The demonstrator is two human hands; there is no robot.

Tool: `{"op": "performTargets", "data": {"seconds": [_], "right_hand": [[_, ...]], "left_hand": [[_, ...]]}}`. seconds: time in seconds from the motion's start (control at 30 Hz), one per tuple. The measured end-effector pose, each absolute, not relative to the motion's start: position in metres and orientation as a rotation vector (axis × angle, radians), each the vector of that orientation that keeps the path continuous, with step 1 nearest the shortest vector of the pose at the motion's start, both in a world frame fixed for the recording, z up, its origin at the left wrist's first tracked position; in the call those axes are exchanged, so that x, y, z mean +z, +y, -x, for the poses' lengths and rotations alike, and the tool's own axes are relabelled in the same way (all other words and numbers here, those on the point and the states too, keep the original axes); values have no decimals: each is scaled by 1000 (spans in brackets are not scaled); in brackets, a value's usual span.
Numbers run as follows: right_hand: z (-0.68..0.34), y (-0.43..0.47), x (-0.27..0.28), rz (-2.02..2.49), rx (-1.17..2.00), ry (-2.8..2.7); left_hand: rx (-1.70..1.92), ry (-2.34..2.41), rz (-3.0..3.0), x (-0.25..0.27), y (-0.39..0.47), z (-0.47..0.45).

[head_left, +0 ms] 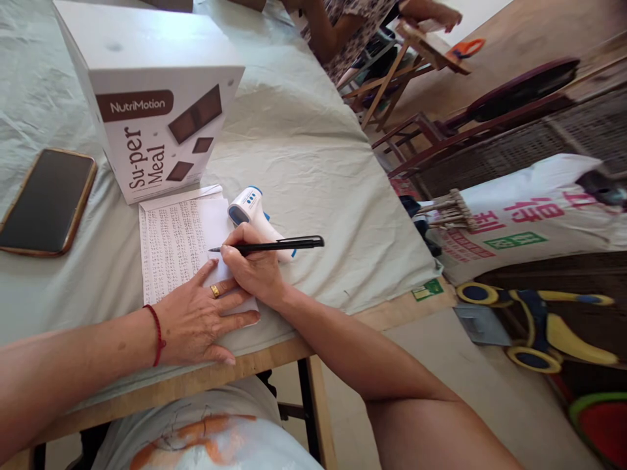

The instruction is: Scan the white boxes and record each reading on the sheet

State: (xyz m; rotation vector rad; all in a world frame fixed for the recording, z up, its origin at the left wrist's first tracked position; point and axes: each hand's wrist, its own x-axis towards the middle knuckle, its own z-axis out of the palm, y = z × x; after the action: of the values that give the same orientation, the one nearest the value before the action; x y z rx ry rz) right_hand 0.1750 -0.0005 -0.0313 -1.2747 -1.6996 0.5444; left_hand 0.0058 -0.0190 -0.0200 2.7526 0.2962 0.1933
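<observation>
My right hand (257, 267) is closed around a black pen (294, 244), its tip at the paper. Under both hands lies a sheet of paper (171, 241) covered with rows of small handwriting on its left part; the strip by the pen looks blank. My left hand (203, 313) rests flat on the lower part of the sheet with fingers spread, wearing a gold ring and a red cord bracelet. Just beyond my right hand is a white and blue handheld thermometer (249, 207), partly hidden by that hand.
A white NutriMotion box (161, 130) stands behind the paper. To the left lies a dark-screened phone (46, 199). A cloth (343, 215) covers the wooden table. Right of it are a printed sack (529, 215), a yellow and blue scooter-like toy (539, 320) and a person (337, 32) at the far side.
</observation>
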Motion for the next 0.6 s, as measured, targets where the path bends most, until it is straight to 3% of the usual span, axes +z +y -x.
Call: {"op": "performTargets", "data": {"seconds": [0.27,0.4,0.47,0.6], "right_hand": [[-205,14,-19,1062,179,-2257],[-213,20,-20,1116,19,-2451],[-212,20,-20,1125,-43,-2467],[-212,16,-12,1216,-125,-2272]], "left_hand": [[308,134,-2858,-15,-22,-9],[639,-140,-2792,10,-25,-3],[1056,134,-2737,25,-16,6],[1858,1278,-2362,31,29,31]]}}
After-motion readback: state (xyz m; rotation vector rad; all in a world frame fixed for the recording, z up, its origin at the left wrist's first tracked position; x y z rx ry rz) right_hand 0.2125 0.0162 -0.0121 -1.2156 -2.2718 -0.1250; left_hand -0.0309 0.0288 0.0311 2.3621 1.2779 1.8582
